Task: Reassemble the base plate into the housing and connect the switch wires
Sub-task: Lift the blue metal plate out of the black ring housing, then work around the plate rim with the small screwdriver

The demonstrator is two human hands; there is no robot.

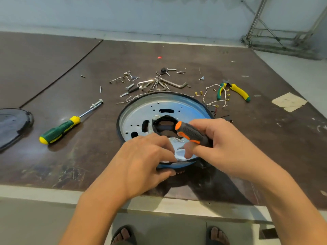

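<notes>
A round metal base plate (141, 112) with several slots and holes lies inside a black-rimmed housing (118, 119) near the table's front edge. My right hand (217, 138) grips an orange-and-black screwdriver (189, 132) over the plate's near side, and its metal tip (179, 148) points toward my left hand. My left hand (141, 156) grips the plate's near rim, fingers on top and thumb under the edge. White switch wires (215, 96) with yellow terminals lie loose behind the housing on the right.
A green-and-yellow screwdriver (60, 129) lies left of the housing. Loose screws, bolts and hex keys (155, 84) are scattered behind it. Green-and-yellow pliers (235, 91) lie at the right, a dark cover (12, 126) at the far left, paper scraps (289, 101) further right.
</notes>
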